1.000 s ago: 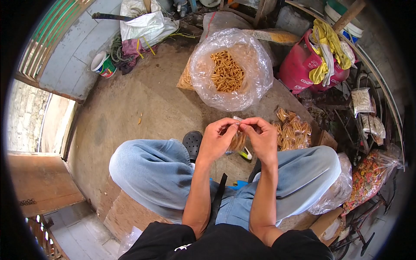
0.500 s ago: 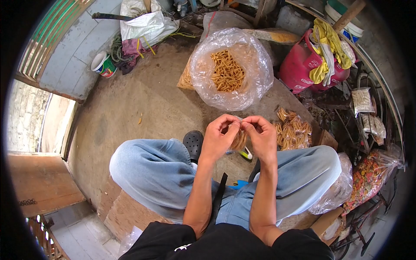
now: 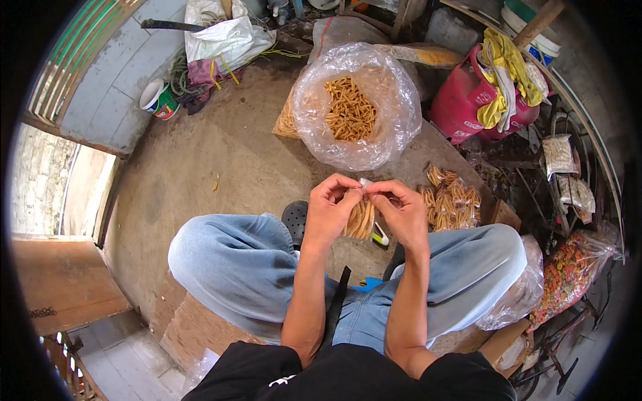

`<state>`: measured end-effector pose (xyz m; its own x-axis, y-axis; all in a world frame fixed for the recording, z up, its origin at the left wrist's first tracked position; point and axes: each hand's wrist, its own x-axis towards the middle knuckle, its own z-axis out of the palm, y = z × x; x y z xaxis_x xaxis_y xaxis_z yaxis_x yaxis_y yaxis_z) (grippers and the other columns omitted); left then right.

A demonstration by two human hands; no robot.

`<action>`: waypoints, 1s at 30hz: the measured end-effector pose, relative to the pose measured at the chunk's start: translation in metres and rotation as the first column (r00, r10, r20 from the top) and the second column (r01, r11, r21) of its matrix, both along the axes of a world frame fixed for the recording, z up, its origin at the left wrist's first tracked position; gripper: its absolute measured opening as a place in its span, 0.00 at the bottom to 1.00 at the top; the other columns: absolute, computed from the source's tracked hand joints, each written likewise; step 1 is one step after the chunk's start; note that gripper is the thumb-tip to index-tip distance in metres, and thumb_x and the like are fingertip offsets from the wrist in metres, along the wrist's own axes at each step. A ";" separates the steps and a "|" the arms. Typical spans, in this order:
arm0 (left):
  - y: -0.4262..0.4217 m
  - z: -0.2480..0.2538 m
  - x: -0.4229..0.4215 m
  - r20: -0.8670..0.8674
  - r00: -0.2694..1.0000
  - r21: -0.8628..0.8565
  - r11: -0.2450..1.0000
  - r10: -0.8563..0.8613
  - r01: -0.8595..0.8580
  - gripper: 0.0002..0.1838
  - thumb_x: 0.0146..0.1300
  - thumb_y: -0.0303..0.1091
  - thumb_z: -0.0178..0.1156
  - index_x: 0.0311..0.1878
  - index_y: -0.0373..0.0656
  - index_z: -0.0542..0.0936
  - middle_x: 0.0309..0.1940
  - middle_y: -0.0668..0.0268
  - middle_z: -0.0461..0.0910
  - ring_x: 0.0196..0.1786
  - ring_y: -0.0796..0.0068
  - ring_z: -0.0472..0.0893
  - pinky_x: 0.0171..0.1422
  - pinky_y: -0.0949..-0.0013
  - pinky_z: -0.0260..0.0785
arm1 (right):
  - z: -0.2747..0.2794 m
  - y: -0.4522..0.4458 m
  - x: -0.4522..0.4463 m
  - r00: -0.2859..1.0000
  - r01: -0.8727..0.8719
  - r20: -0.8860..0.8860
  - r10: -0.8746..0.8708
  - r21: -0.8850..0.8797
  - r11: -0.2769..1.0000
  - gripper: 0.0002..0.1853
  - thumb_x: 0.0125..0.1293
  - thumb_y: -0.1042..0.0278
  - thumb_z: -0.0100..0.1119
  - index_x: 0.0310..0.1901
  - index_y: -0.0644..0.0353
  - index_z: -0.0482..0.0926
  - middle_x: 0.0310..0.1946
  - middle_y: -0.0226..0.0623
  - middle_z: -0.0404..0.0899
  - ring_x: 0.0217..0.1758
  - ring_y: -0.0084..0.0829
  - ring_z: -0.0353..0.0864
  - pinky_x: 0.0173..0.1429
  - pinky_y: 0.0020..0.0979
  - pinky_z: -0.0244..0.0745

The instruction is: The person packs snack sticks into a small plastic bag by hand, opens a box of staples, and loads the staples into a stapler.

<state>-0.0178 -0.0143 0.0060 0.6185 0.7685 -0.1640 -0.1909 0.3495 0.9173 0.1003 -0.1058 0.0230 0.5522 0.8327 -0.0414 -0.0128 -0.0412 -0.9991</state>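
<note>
The small packet (image 3: 360,219) I am watching is clear plastic with slim, golden-brown sticks standing roughly lengthwise inside, its top drawn together into a narrow neck. It hangs slightly tilted between the person's hands, above the floor (image 3: 221,160) and between the knees. I see the left hand (image 3: 329,208) pinching the neck with thumb and forefinger, the other fingers curled in. The right hand (image 3: 404,212) pinches the same neck from its side, fingers likewise bent; the two sets of fingertips nearly meet. Just beyond the hands stands a large clear bag (image 3: 394,130) with a mound of similar sticks (image 3: 351,110) inside, and near the right hand lies a heap of filled packets (image 3: 455,204). I cannot make out how the neck is folded or fastened, since the fingers cover it. A green-and-white object (image 3: 380,235) behind the packet is partly hidden, and dark lens edges crop the room.
</note>
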 end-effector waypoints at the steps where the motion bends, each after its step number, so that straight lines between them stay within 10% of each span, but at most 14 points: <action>1: 0.000 0.000 0.000 0.000 1.000 0.000 1.000 0.000 0.000 0.03 0.60 0.20 0.59 0.37 0.37 0.78 0.33 0.67 0.81 0.37 0.82 0.79 0.43 0.78 0.71 | 0.000 0.000 0.000 1.000 0.000 0.000 0.000 0.000 1.000 0.08 0.60 0.82 0.56 0.39 0.64 0.83 0.33 0.33 0.80 0.36 0.20 0.79 0.40 0.21 0.72; 22: 0.004 0.002 -0.004 0.101 0.994 -0.187 0.982 0.034 -0.014 0.10 0.59 0.21 0.63 0.43 0.33 0.77 0.36 0.58 0.83 0.39 0.78 0.82 0.44 0.77 0.76 | -0.013 0.006 0.001 0.843 -0.008 0.529 -0.100 0.199 0.980 0.14 0.52 0.88 0.54 0.36 0.61 0.84 0.32 0.37 0.80 0.37 0.31 0.80 0.41 0.28 0.74; 28: 0.002 0.000 0.000 0.000 0.999 0.038 0.999 0.036 -0.036 0.08 0.59 0.19 0.61 0.41 0.33 0.76 0.38 0.59 0.83 0.41 0.77 0.82 0.46 0.75 0.75 | -0.019 0.002 0.005 0.983 0.053 0.162 -0.083 0.186 0.981 0.12 0.58 0.85 0.51 0.35 0.61 0.84 0.36 0.31 0.79 0.40 0.25 0.77 0.42 0.22 0.70; 30: 0.000 0.000 0.001 0.046 0.999 0.099 0.995 0.019 -0.023 0.08 0.59 0.18 0.60 0.42 0.34 0.76 0.39 0.56 0.83 0.42 0.76 0.82 0.49 0.74 0.75 | -0.013 0.003 0.003 0.957 0.163 -0.259 -0.132 0.102 0.981 0.08 0.64 0.78 0.53 0.37 0.61 0.84 0.36 0.27 0.79 0.37 0.19 0.75 0.41 0.20 0.68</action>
<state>-0.0169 -0.0139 0.0056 0.6071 0.7925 -0.0583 -0.2393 0.2523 0.9376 0.1033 -0.1031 0.0097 0.6543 0.7499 -0.0977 -0.2592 0.1010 -0.9605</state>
